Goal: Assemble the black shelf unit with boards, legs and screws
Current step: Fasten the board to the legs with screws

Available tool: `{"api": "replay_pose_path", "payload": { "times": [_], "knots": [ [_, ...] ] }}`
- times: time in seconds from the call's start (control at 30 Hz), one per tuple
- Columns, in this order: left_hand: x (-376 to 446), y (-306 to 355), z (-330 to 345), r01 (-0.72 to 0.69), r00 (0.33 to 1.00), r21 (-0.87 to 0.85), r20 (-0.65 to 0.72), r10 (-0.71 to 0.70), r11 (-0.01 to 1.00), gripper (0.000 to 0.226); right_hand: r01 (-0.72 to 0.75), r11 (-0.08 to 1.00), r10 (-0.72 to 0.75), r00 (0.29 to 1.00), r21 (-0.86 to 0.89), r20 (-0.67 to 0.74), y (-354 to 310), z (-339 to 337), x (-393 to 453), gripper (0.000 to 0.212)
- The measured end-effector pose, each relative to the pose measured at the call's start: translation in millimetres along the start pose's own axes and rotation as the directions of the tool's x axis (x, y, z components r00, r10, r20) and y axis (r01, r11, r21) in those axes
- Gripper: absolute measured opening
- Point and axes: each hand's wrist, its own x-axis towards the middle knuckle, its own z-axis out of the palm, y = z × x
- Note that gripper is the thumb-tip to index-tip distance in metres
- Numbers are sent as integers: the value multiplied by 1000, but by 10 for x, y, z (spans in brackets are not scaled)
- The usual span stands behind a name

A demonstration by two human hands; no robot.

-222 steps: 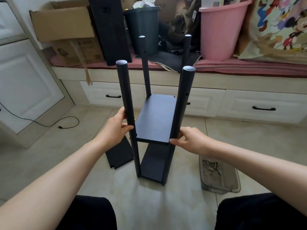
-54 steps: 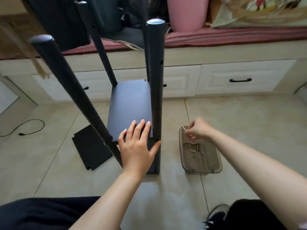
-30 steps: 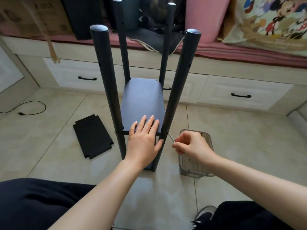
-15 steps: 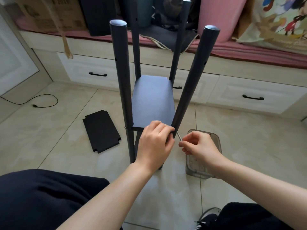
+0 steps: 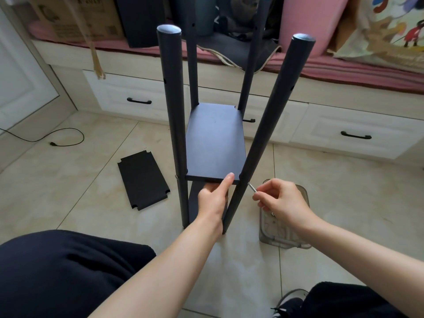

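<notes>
Left hand (image 5: 213, 198) grips the shelf board (image 5: 214, 143) from beneath, thumb on top. Right hand (image 5: 281, 200) fingers pinch a screw (image 5: 251, 187), its tip seemingly at the front-right leg (image 5: 263, 138).

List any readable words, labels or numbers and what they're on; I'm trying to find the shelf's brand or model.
"2019", partly cut off by the frame edge: on the cardboard box at top left.
Smaller print and a QR-like square lower on the box: too blurred to read.
Cartoon cushion at top right: pictures only, no legible words.
Shelf unit, loose board, screw tray: no markings visible.
</notes>
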Motion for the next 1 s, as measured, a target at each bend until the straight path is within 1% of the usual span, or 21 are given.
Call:
{"api": "replay_pose_path", "payload": {
  "times": [0.07, 0.17, 0.3, 0.47, 0.57, 0.77, 1.0],
  "knots": [
    [12, 16, 42, 10, 1000, -64, -4, -10, 998, 17, -1, 1000, 1, 1000, 11, 1, -2, -4, 14, 5],
    [60, 15, 79, 1, 1000, -94, -5, -1, 996, 20, 8, 1000, -8, 1000, 11, 9, -14, -11, 29, 4],
    [105, -13, 82, -24, 1000, -86, 2, 25, 996, 16, 17, 1000, -18, 1000, 9, 14, -29, -6, 46, 4],
    [100, -34, 87, -16, 1000, -59, 9, 17, 998, 9, 30, 1000, -30, 999, 1, 22, -68, 25, 92, 4],
    [86, -25, 98, -8, 1000, -87, 28, 10, 996, 9, 31, 999, -30, 999, -15, 25, -69, 38, 109, 5],
    [81, -19, 88, 1, 999, -134, 47, 5, 991, 12, 70, 990, -68, 997, -123, 23, -91, 31, 109, 4],
    [90, -7, 89, 5, 999, -163, 32, 0, 987, 16, 126, 969, -121, 992, -213, 36, -138, 29, 105, 3]
  ]
}}
